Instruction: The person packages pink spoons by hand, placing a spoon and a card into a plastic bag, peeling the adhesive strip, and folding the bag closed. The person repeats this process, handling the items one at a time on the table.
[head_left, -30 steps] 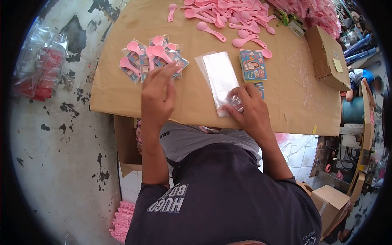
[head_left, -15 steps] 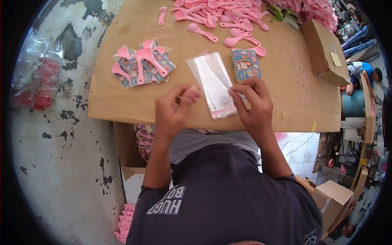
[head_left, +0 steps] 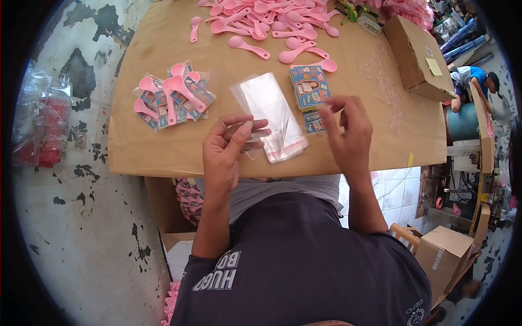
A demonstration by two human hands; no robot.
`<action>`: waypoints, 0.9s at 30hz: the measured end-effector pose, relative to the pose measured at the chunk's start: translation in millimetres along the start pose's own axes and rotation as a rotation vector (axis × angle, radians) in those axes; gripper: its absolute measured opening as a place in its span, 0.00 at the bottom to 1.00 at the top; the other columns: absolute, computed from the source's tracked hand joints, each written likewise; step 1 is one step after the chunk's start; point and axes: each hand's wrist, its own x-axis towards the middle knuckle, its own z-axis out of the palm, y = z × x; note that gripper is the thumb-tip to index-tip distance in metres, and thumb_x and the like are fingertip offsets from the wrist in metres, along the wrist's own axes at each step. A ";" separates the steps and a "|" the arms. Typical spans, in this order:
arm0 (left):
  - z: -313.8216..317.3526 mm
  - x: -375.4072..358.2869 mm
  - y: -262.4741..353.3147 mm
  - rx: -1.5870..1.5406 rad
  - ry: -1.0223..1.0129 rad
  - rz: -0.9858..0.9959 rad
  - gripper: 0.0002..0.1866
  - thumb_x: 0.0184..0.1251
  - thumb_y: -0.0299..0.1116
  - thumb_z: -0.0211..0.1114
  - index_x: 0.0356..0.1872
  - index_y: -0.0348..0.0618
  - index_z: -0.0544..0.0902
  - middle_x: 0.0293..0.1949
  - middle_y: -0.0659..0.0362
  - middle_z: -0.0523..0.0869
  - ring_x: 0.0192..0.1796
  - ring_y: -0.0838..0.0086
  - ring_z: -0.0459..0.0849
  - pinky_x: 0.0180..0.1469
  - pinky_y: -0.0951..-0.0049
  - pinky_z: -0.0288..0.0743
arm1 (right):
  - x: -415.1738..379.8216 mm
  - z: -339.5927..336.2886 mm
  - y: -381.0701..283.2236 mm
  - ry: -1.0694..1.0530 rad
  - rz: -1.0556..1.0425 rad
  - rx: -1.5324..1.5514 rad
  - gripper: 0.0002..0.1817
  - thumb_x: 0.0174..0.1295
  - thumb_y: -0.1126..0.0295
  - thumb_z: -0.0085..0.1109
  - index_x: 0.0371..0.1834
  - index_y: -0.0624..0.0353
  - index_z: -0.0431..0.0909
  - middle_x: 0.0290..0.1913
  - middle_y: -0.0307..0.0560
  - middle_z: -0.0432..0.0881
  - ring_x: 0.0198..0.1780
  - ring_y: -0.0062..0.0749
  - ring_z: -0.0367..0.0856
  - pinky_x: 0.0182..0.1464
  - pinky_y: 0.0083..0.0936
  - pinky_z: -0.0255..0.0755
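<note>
Held between the thumb and fingers of my left hand (head_left: 227, 146) is a thin clear plastic bag, hard to make out. That hand is just left of a stack of clear plastic sleeves (head_left: 274, 122) with a pinkish strip at the near end. My right hand (head_left: 350, 130) is over the table, thumb and bent fingers apart, nothing visible in it. Near its thumb, a small blue card (head_left: 314, 122) sticks out below the stack of printed blue cards (head_left: 309, 87). On the left lie pink spoons with cards in clear bags (head_left: 173, 98).
Loose pink spoons (head_left: 261, 16) are heaped at the table's far side. A cardboard box (head_left: 418, 57) stands at the far right of the brown table (head_left: 228, 163). Beyond it, a person in blue (head_left: 476, 79) bends by a teal drum. Clear and red packaging hangs left.
My left hand's fingers have spread, with clear plastic now showing in them. My right hand has moved right, off the sleeves. A card now shows below the card stack. The view has shifted slightly.
</note>
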 end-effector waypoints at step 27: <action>15.2 -2.6 -14.6 0.212 0.037 0.071 0.09 0.75 0.29 0.68 0.49 0.36 0.81 0.45 0.45 0.92 0.46 0.64 0.93 0.44 0.77 0.81 | 6.4 10.5 -2.9 -0.145 0.345 0.818 0.13 0.78 0.64 0.58 0.54 0.63 0.80 0.34 0.37 0.82 0.23 0.13 0.72 0.24 0.16 0.66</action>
